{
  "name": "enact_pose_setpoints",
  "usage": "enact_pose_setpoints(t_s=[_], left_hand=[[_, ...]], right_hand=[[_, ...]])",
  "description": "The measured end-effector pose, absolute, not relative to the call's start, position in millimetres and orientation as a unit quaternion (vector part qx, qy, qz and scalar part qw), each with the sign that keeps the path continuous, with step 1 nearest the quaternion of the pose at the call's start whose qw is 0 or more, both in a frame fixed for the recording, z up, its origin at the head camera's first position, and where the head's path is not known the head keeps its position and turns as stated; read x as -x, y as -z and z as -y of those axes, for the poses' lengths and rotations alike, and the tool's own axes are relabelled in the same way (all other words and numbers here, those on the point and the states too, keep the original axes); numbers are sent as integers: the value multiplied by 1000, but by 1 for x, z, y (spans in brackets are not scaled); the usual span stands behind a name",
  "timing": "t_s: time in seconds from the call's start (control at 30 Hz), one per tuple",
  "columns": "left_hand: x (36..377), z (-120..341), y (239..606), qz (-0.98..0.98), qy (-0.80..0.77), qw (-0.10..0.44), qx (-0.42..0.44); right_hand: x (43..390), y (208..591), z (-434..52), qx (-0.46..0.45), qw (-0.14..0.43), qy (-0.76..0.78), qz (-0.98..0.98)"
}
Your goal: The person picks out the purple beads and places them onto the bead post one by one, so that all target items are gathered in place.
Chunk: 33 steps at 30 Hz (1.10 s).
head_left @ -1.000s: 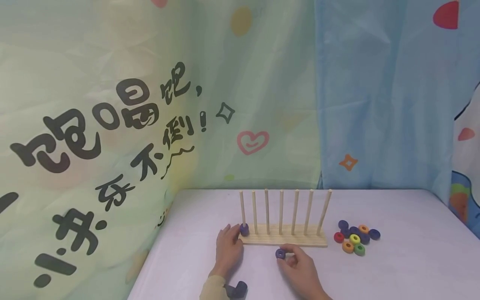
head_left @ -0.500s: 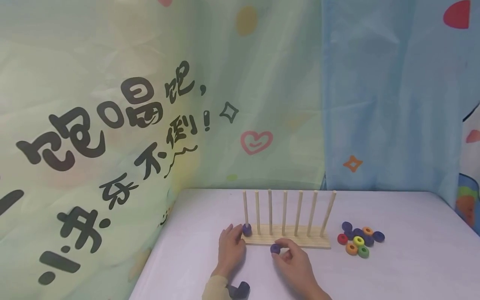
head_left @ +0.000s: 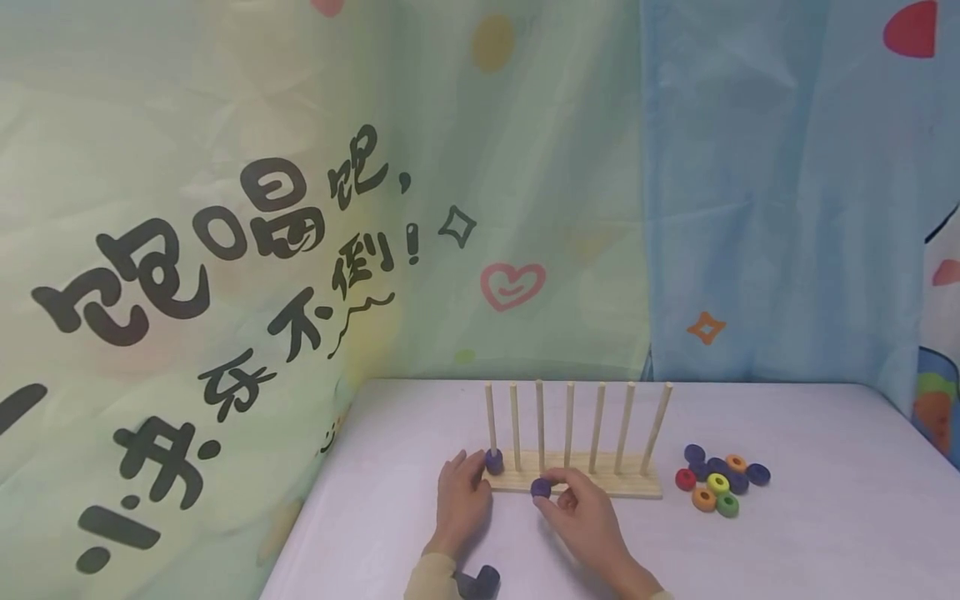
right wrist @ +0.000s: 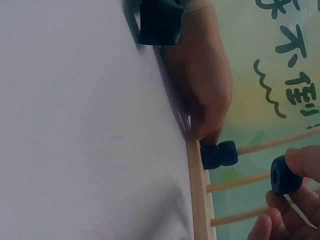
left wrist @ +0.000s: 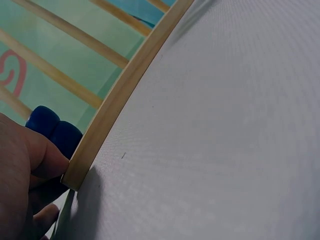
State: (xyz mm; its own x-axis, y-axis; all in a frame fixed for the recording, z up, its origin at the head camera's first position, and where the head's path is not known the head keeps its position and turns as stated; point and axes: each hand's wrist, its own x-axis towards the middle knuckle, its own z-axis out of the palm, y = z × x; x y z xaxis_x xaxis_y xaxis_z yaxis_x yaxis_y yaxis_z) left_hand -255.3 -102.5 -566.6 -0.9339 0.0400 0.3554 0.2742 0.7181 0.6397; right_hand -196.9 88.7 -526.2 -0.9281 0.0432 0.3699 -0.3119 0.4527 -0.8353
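A wooden peg stand [head_left: 585, 483] with a row of upright pegs stands on the table. Two purple beads [head_left: 493, 461], bluer in the wrist views, are stacked at the foot of its leftmost peg. My left hand [head_left: 461, 500] grips the left end of the base, its thumb at the corner beside the stacked beads [left wrist: 52, 131]. Between thumb and fingertips, my right hand [head_left: 585, 517] pinches another purple bead [head_left: 541, 488]. That held bead [right wrist: 286, 175] is in front of the base in the head view, its hole showing in the right wrist view.
A loose group of beads lies right of the stand: several purple, two orange, a red bead [head_left: 686, 479], a yellow bead [head_left: 717, 483] and a green bead [head_left: 727, 505]. A dark wrist camera [head_left: 483, 582] sits at the left wrist. Printed curtains [head_left: 525, 192] hang behind the table.
My right hand has carried its purple bead leftward and up toward the stand, turning it so the hole no longer faces the head view. The left hand keeps its place at the base.
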Motion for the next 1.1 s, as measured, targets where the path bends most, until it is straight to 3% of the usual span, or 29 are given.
enact_pose_setpoints(t_s=[0.37, 0.73, 1.1], left_hand=[[254, 103, 568, 912, 366, 162, 83], [256, 104, 575, 913, 367, 157, 79], [256, 103, 570, 911, 357, 188, 89]], right_hand=[[205, 510, -83, -164, 232, -490, 824], [212, 501, -75, -180, 212, -484, 830], [222, 473, -61, -193, 239, -497, 812]])
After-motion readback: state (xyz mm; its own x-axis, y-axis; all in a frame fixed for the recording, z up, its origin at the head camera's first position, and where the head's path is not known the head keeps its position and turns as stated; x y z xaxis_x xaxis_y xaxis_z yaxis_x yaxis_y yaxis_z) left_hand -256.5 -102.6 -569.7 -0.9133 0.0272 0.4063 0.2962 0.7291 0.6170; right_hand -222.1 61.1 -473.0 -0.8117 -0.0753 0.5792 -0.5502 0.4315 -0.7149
